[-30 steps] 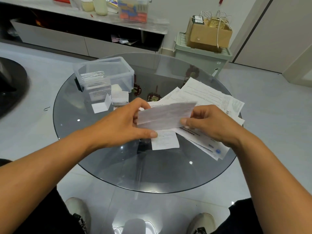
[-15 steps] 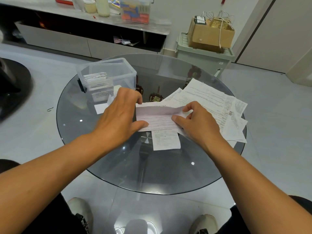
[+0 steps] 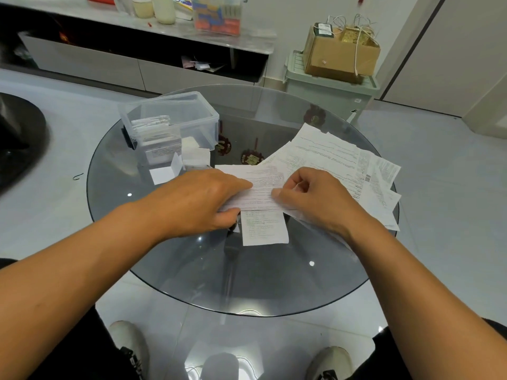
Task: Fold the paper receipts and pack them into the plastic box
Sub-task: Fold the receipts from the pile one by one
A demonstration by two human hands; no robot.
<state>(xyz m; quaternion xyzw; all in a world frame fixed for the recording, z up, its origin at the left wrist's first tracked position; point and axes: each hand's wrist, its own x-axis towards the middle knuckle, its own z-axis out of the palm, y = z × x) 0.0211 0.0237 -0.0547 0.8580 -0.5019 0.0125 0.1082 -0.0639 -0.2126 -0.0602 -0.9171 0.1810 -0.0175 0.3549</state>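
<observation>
The receipt (image 3: 260, 187) that I held up in the air a second ago now lies flat on the worktop (image 3: 192, 270), folded into a long white strip with faint printed lines, and both my hands have come down onto it. My left hand (image 3: 197, 200) lies palm-down over its left end, fingers spread flat and pressing, thumb tucked under the near edge; my right hand (image 3: 312, 196) is curled into a loose fist, thumb tip pushing on the strip's right part, so neither hand lifts it, both pin it down. It sits just past the centre of the round worktop, partly over the loose pile of receipts (image 3: 343, 160) that fans out toward 2 o'clock, thin crinkled sheets with small print and a barcode. A smaller receipt (image 3: 263, 229) pokes out from under it toward 6 o'clock. At 10 o'clock stands the plastic box (image 3: 175, 116), clear, rectangular with rounded corners, open on top, with folded slips standing upright in its near left end. Just beside its near wall lie a few small folded white papers (image 3: 192, 159). The worktop is smoky grey glass, glossy, showing light spots and my pale shoes through it.
</observation>
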